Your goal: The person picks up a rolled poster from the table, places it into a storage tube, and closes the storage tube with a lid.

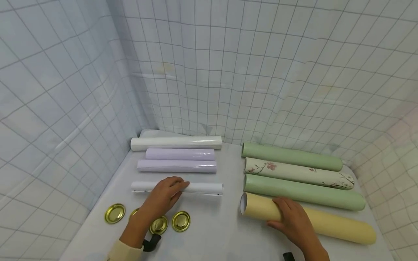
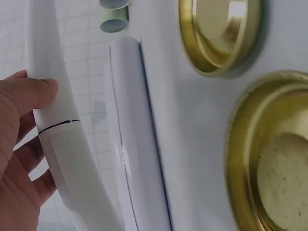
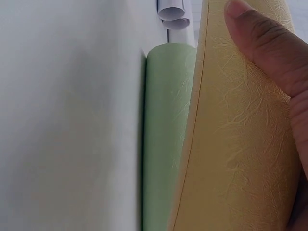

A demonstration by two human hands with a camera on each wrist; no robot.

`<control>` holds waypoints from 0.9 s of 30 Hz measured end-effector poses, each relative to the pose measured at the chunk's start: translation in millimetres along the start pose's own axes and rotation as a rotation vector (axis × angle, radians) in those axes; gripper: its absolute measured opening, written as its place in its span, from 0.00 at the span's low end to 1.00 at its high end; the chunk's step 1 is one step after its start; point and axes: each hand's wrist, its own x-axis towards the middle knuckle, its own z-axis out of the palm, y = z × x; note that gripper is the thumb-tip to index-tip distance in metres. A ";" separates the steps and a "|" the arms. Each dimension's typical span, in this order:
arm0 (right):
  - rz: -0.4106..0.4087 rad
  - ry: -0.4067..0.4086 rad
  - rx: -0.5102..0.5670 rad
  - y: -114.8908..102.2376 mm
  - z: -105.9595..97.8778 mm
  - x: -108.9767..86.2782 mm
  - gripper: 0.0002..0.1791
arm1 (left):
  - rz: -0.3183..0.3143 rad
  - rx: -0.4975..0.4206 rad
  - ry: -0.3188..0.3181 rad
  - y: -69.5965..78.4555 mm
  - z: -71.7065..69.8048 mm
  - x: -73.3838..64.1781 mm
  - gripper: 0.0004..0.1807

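Observation:
My left hand (image 1: 164, 197) grips a white paper roll (image 1: 205, 188) near its middle. In the left wrist view the thumb lies on one side of this white roll (image 2: 79, 163) and the fingers curl round the other; a thin dark line crosses it. On the right, my right hand (image 1: 295, 221) holds a pale yellow roll (image 1: 339, 223), the nearest of the right-hand row. Its wrinkled, embossed surface shows close up in the right wrist view, where the thumb (image 3: 269, 43) presses on the yellow roll (image 3: 236, 144). The fingers beneath are mostly hidden there.
Behind the white roll lie two lavender rolls (image 1: 179, 166) and another white roll (image 1: 176, 143). Behind the yellow one are two green rolls (image 1: 303, 192) and a floral roll (image 1: 294, 173). Several gold dishes (image 1: 181, 221) sit near the left forearm. Gridded sheets (image 1: 209, 72) enclose the table.

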 end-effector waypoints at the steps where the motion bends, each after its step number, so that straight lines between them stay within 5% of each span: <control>1: -0.005 0.007 0.001 -0.6 0.3 0.9 0.45 | 0.000 -0.001 0.014 0.4 -0.7 0.1 0.27; 7: -0.024 0.034 0.013 -5.9 3.1 5.2 0.45 | -0.016 0.004 0.068 8.2 -4.5 1.7 0.27; 27: -0.085 0.046 0.005 -22.2 10.4 9.4 0.45 | 0.008 0.035 -0.066 33.8 4.3 13.6 0.26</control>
